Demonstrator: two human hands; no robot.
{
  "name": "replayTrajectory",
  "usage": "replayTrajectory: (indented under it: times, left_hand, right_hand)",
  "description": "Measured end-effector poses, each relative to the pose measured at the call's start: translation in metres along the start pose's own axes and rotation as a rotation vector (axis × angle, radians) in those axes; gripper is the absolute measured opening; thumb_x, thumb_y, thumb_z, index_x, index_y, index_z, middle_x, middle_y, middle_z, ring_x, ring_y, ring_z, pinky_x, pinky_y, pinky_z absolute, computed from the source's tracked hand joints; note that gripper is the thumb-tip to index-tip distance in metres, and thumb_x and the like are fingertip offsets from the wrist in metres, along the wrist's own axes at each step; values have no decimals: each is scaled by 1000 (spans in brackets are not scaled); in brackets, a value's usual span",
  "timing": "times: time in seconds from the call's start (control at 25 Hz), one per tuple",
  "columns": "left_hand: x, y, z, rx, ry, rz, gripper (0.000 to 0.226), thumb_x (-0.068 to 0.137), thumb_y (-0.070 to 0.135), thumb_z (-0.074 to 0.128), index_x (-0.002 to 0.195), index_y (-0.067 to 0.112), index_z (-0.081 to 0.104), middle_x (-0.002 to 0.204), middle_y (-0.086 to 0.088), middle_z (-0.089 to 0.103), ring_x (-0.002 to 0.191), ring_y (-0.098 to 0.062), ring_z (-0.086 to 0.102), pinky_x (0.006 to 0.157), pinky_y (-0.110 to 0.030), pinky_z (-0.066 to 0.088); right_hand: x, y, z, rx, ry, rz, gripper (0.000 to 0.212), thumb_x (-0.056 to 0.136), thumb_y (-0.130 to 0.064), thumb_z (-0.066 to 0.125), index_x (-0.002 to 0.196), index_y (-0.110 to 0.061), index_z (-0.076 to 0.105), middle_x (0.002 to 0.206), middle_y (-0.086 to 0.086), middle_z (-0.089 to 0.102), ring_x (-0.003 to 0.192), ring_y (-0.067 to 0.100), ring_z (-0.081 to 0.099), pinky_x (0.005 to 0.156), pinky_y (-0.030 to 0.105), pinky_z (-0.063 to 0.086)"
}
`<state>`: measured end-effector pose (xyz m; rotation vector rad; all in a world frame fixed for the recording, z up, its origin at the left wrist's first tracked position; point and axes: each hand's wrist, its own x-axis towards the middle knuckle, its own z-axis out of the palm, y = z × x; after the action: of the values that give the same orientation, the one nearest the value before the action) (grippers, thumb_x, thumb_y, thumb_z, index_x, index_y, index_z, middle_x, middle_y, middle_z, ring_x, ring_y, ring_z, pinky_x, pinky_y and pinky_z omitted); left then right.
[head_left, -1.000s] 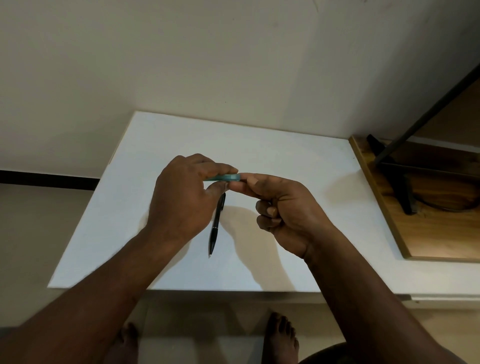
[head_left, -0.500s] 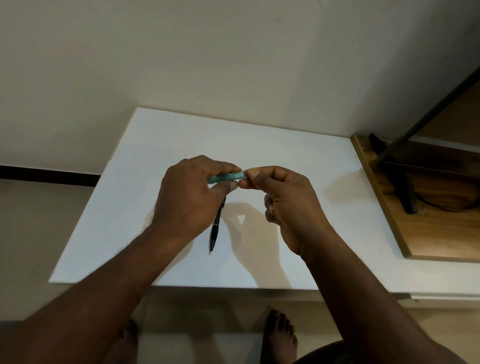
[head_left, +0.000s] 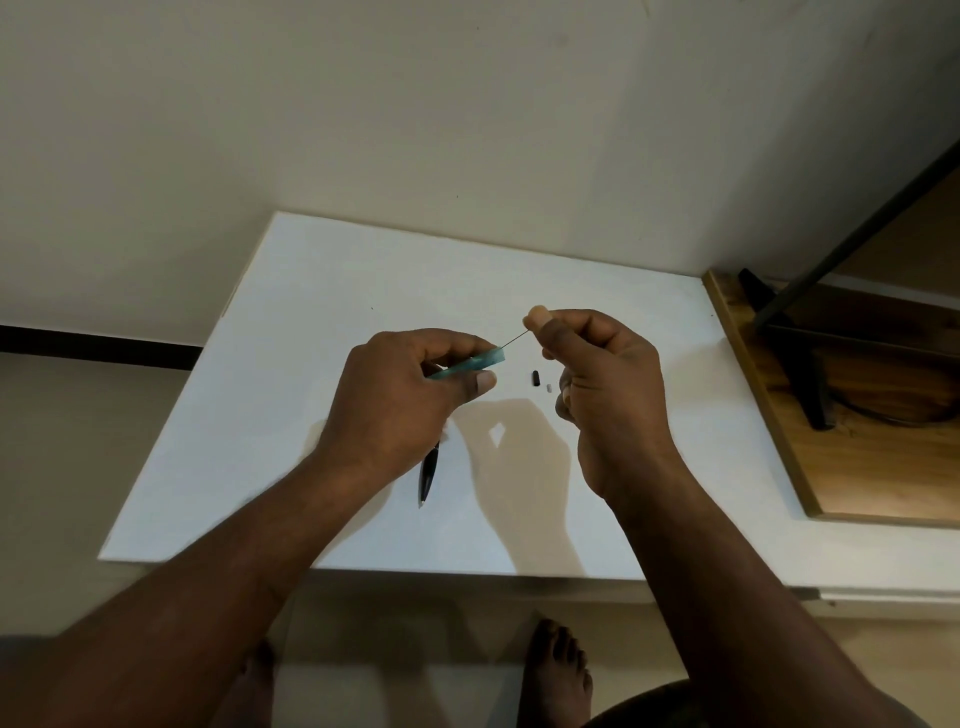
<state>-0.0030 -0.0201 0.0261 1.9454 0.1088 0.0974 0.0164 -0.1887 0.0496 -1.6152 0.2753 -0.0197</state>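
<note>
White table (head_left: 311, 338), cream wall (head_left: 415, 130), teal case (head_left: 475, 365), lead (head_left: 514, 338)

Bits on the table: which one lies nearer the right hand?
The pale grey bit; it lies just beside the right hand, the black bit farther from it.

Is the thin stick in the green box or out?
Partly out: the thin stick runs from the end of the green box, in the left hand, to the pinching right hand.
</note>
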Motion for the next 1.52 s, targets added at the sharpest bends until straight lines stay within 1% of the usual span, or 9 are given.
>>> replayTrajectory:
  times: [0.12,0.28,0.44,0.56,0.72,0.96,1.12,1.32,1.52]
  left_hand:
    - [0,0,0,-83,-34,-54,20,84,26,82,102,34,81,93,9,79,88,-12,73,59,-12,56]
    - [-1,1,0,-209,-91,-126,14,95,23,70,104,30,78,91,7,80,84,-13,76,84,-40,64]
    - [-1,3,1,-230,-112,-154,17,101,19,59,103,24,75,89,6,79,76,-12,73,79,-38,63]
    - [-2,3,3,-237,-115,-154,17,101,19,58,102,25,74,80,7,71,72,-14,64,68,-31,53]
    - [-8,5,13,-96,-112,-41,9,96,34,66,102,28,70,68,13,58,65,-8,54,64,-22,45]
    - [-15,7,21,41,-126,67,20,86,39,77,106,34,78,87,24,69,71,10,61,72,-7,42]
    - [-14,6,19,56,-79,105,18,86,37,77,102,29,81,90,18,74,79,1,65,75,-12,44]
    - [-16,4,22,145,12,192,15,91,36,72,100,26,80,86,17,71,80,-2,65,70,-2,42]
    - [-8,8,14,-107,99,-65,22,95,40,66,106,25,78,98,12,76,93,-8,68,80,-17,51]
  right_hand:
    - [2,-3,-2,58,23,-7,21,94,-28,79,94,-8,78,67,-13,59,47,5,38,53,21,33]
    - [7,-5,-10,532,-7,302,17,100,-27,70,93,-12,72,78,-3,59,55,9,47,53,21,41]
    - [8,-2,-18,870,-1,478,23,109,-19,51,90,-10,59,106,13,79,96,29,79,83,33,59]
    - [3,-5,-14,912,-51,486,33,114,-21,40,85,-12,51,119,23,78,116,41,73,105,45,55]
    - [-4,-2,-7,926,-144,505,36,114,-21,36,83,-10,49,123,28,75,123,48,67,110,53,51]
    - [-8,1,0,914,-243,512,35,114,-21,36,83,-11,47,127,28,73,124,46,68,104,53,53]
    - [-10,3,4,890,-263,521,34,114,-21,37,83,-11,48,128,29,72,126,45,67,106,55,51]
    - [-14,1,6,888,-268,517,32,114,-20,36,85,-11,48,128,29,72,124,45,68,99,54,54]
    - [-8,10,6,662,-98,440,12,111,-13,47,106,-7,57,107,20,81,92,30,81,80,35,64]
